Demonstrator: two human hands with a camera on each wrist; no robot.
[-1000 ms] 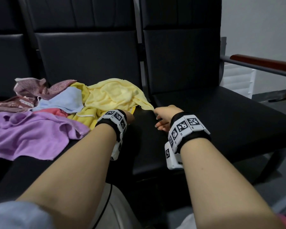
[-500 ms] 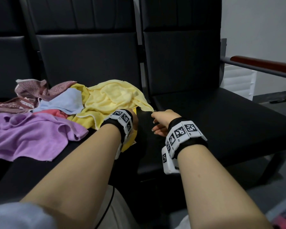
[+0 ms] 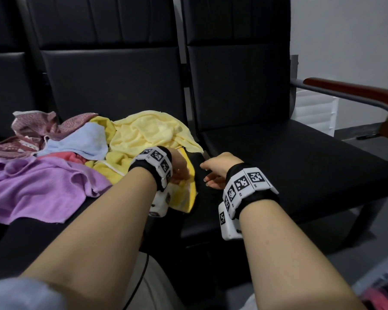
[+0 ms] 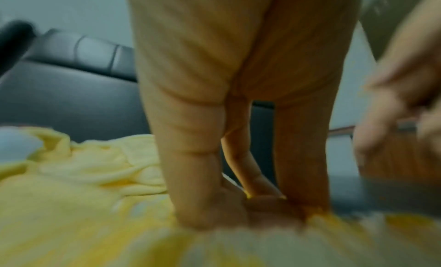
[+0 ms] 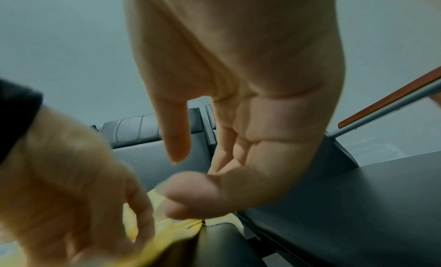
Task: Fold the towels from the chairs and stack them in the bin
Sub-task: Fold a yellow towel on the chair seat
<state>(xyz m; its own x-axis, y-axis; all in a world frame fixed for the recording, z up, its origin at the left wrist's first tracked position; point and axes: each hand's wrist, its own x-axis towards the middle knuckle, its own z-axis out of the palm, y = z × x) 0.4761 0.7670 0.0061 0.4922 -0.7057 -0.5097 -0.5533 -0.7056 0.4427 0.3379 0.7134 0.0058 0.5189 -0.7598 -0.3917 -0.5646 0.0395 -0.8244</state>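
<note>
Left hand [image 3: 178,167] (frame centre) grips the yellow towel [image 3: 148,135] edge, fingers curled. Right hand [image 3: 217,170] hovers just beside it, fingers loosely bent, holding nothing.

Row of black chairs [image 3: 289,157], heap of towels on the middle seat, yellow towel [image 3: 148,133] topmost beside purple towel [image 3: 31,186], left hand [image 3: 179,168] gripping the yellow towel's near edge, right hand [image 3: 217,171] just beside, fingers loosely curled, wooden armrest [image 3: 354,92] at right.
</note>
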